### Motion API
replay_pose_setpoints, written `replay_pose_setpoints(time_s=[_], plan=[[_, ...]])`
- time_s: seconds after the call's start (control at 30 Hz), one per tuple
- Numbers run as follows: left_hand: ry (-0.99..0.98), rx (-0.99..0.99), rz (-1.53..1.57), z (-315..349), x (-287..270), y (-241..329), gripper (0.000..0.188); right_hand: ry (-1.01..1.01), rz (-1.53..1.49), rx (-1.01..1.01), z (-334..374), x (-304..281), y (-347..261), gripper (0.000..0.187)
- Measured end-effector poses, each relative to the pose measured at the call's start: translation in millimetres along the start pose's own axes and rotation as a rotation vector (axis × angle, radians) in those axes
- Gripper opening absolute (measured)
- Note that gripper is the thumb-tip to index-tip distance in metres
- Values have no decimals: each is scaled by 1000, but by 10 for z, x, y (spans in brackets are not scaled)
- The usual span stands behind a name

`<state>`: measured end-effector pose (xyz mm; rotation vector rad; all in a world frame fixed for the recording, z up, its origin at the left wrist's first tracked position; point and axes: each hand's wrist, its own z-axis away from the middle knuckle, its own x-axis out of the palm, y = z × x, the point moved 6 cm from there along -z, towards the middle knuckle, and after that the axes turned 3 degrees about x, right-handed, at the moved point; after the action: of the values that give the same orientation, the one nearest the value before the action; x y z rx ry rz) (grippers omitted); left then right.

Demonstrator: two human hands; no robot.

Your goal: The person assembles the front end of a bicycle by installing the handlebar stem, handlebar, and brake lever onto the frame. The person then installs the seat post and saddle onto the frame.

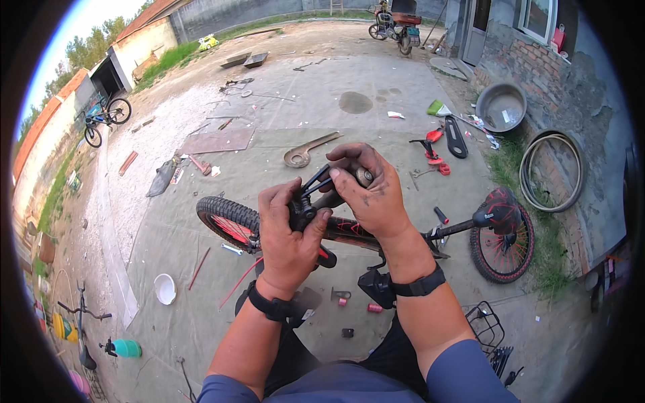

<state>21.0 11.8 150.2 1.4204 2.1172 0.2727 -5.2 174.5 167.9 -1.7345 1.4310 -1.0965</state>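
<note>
Above the red-and-black bicycle frame (351,232), a black bicycle part (304,212) is grasped by the left grip (287,225) and the right grip (369,191), apparently so that it is steadied from both sides.

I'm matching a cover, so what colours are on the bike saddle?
The saddle is black with red lines, best seen in the head view.

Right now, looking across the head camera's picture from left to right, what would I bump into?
Blue bicycle with black tyres → round white bowl → bare left hand → bare, grimy right hand → black-and-red bicycle saddle.
</note>
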Motion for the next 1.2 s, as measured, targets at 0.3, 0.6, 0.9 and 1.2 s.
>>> replay_pose_setpoints(time_s=[0.3, 0.6, 0.9, 1.2], plan=[[138, -415, 583, -45, 64, -95, 56, -25, 6, -9, 23, -11, 24, 38], [61, -543, 840, -239, 200, -77, 48, -107, 0, 37, 5, -4, -29, 41], [53, -634, 949, -292, 240, -127, 42, -76, 2, 73, 11, -33, 3, 38], [0, -372, 414, -611, -61, -13, 50, -104, -183, 169, 34, -22, 294, 34]])
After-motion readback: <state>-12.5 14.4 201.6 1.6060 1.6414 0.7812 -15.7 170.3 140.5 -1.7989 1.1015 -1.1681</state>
